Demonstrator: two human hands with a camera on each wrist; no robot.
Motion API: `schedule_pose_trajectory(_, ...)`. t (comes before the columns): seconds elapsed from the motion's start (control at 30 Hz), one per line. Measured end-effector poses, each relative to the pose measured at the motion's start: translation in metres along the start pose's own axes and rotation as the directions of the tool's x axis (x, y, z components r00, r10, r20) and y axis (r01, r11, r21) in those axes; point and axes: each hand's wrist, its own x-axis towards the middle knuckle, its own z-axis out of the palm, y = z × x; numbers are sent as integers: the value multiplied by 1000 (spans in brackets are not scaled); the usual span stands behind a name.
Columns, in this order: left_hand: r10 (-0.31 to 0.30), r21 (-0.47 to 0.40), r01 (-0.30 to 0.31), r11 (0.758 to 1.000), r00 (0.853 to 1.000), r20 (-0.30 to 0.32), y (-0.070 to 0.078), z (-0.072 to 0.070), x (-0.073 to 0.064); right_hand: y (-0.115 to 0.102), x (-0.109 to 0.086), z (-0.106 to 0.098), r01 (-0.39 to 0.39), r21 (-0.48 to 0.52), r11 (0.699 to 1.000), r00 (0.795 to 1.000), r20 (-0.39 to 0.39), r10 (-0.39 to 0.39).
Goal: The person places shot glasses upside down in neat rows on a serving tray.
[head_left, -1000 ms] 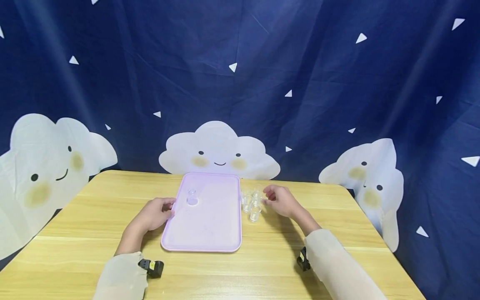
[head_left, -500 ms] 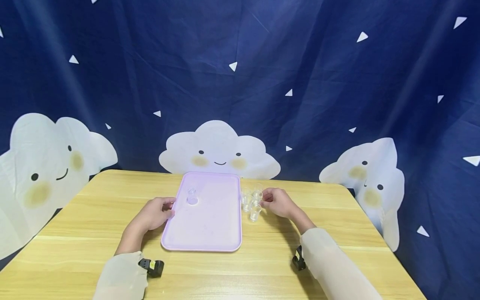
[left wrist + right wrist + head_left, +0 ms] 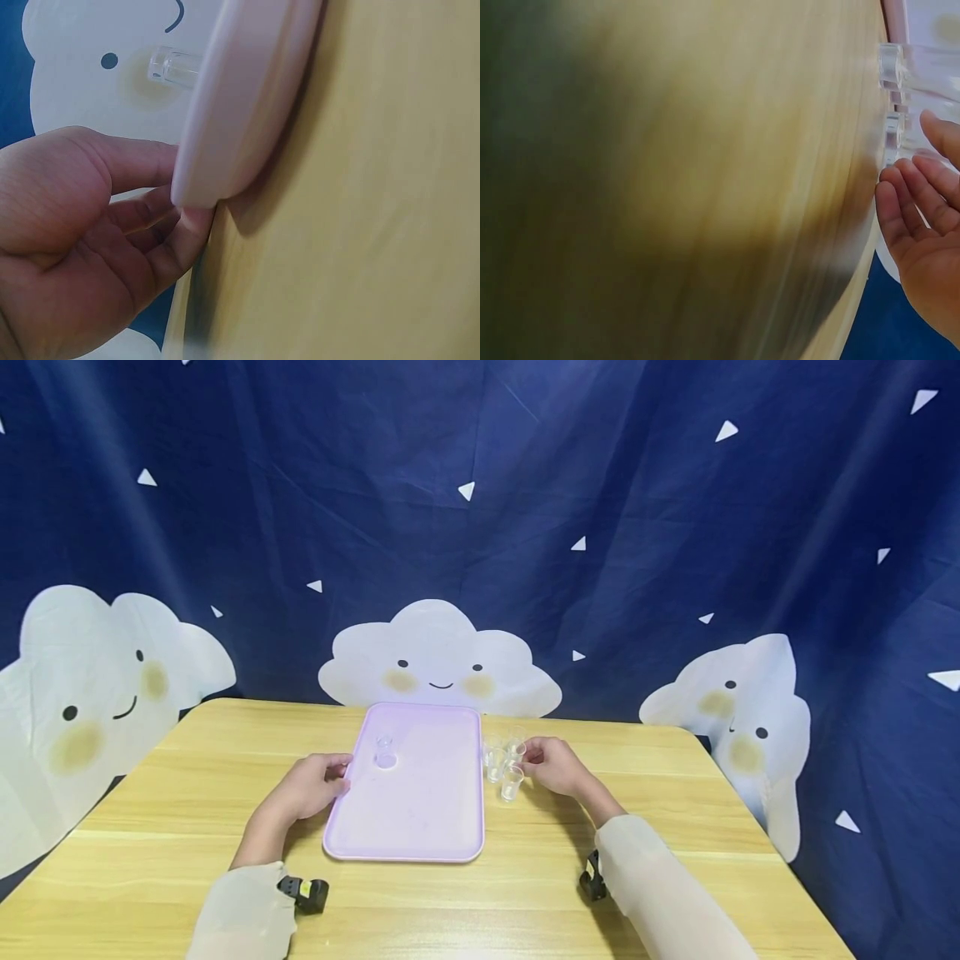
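In the head view, a pale purple tray (image 3: pixel 420 810) lies on the wooden table. My left hand (image 3: pixel 309 787) grips its left edge; in the left wrist view the thumb is above the rim (image 3: pixel 196 169) and the fingers curl underneath. One small clear shot glass (image 3: pixel 386 753) stands on the tray's left part. Beyond the tray's right side several more shot glasses are clustered, one of them a front glass (image 3: pixel 512 785). My right hand (image 3: pixel 557 765) pinches a glass (image 3: pixel 892 138) at the cluster's right side, thumb and fingertips around its sides.
The wooden table (image 3: pixel 600 893) extends on both sides of the tray and in front of it. A dark blue curtain (image 3: pixel 480 527) with smiling white clouds hangs behind the table's far edge. Black wrist cameras (image 3: pixel 306 895) sit at both cuffs.
My right hand has moved a little left, from beside the cluster onto a glass, and its fingers have closed in on it. The left hand and the tray stay in place.
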Motion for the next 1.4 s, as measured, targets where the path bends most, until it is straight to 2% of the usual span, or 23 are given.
schedule_pose_trajectory(0.23,4,1,-4,1000,1000,-1,1,0,-1,0,1,4,-36,0,999,999,-8,36)
schedule_pose_trajectory(0.6,1,9,-1,1000,1000,4,3,-1,-1,0,-1,3,-10,-5,1000,1000,-18,10)
schedule_pose_trajectory(1.1,1,10,-1,1000,1000,0,2,0,-1,4,-9,-8,5,2,1000,1000,1,-5)
schedule_pose_trajectory(1.4,6,7,-6,1000,1000,-5,3,-1,-1,7,-16,-21,5,23,1000,999,-46,-4)
